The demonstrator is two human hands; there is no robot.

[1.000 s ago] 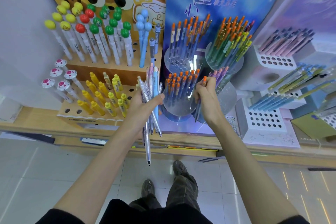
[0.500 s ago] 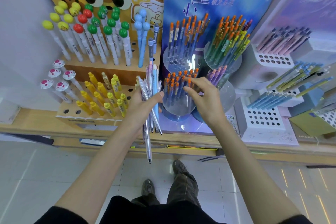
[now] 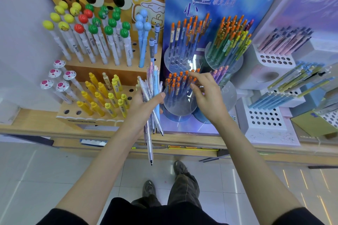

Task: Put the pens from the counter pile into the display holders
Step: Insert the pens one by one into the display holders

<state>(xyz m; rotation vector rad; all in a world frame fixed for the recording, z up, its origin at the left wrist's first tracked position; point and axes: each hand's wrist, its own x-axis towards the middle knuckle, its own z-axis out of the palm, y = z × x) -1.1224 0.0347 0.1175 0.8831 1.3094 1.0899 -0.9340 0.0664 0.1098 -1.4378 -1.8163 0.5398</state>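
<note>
Your left grip [image 3: 140, 110] is clamped round a bundle of pens [image 3: 152, 95]. Your right grip [image 3: 208, 97], fingers apart and holding nothing, sits over the orange-capped pens [image 3: 175, 83] in the clear holder [image 3: 175, 110] just right of the bundle. The holder stands on the wooden bench [image 3: 27, 119], above a pale tiled floor [image 3: 54, 170].

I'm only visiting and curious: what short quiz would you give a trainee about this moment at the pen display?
1. True or false: the right hand is gripping a pen.
2. The capped pens standing in the clear holder under the right hand have tops of which colour? A green, B orange, C red.
3. Fill in: the loose bundle of pens is gripped by the ____ hand.
Key: 1 false, its fingers are spread and hold nothing. 2 B. 3 left, the left hand grips them.
</note>
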